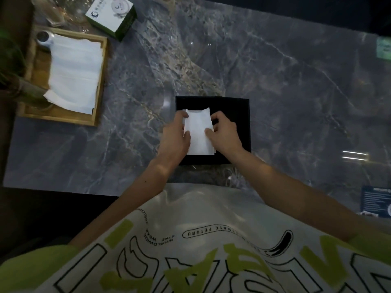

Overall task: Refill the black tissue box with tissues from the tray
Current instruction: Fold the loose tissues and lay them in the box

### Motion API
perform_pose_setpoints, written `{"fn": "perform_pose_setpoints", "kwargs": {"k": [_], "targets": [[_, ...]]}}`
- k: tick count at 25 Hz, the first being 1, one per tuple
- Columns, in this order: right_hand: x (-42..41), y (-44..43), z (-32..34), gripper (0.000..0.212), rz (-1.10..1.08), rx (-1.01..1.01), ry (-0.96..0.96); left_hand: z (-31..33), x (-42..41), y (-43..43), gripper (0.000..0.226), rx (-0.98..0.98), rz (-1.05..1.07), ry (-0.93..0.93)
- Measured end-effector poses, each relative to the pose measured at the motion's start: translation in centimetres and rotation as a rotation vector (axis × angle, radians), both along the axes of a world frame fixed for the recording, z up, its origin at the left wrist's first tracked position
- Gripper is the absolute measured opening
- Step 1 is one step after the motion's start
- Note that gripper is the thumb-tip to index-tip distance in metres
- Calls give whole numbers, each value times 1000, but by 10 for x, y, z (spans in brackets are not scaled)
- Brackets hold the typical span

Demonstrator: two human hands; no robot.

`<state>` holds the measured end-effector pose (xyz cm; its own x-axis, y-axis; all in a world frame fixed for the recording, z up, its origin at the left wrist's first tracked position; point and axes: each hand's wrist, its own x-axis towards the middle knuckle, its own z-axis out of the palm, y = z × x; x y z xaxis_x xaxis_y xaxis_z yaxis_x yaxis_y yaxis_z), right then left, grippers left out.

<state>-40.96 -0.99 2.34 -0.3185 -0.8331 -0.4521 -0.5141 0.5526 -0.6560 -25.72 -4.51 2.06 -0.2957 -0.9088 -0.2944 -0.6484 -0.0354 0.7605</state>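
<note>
The black tissue box [234, 106] sits on the grey marble table in front of me. A folded white tissue bundle [198, 132] lies over the box's middle. My left hand [174, 134] grips its left edge and my right hand [224, 132] grips its right edge, thumbs on top. At the far left a wooden tray [99, 81] holds a stack of white tissues [74, 70].
A white and green carton [112, 15] stands beyond the tray. A white round object [44, 38] rests in the tray's far corner. Plant leaves [12, 66] overhang the tray's left side. A dark card [375, 203] lies at the right edge.
</note>
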Motion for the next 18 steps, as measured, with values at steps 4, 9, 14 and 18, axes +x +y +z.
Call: {"fn": "perform_pose_setpoints", "kwargs": {"k": [4, 9, 14, 18], "targets": [[4, -15, 2, 29, 110, 9, 69, -6, -10, -8, 26, -29, -107, -217], [3, -25, 1, 25, 261, 133, 203, -12, -17, -12, 26, 81, -234, -317], [10, -37, -1, 13, 445, 355, 233, -15, -26, -15, 21, 196, -335, -355], [11, -42, -4, 20, 529, 403, 211, -19, -28, -19, 24, 227, -353, -384]]}}
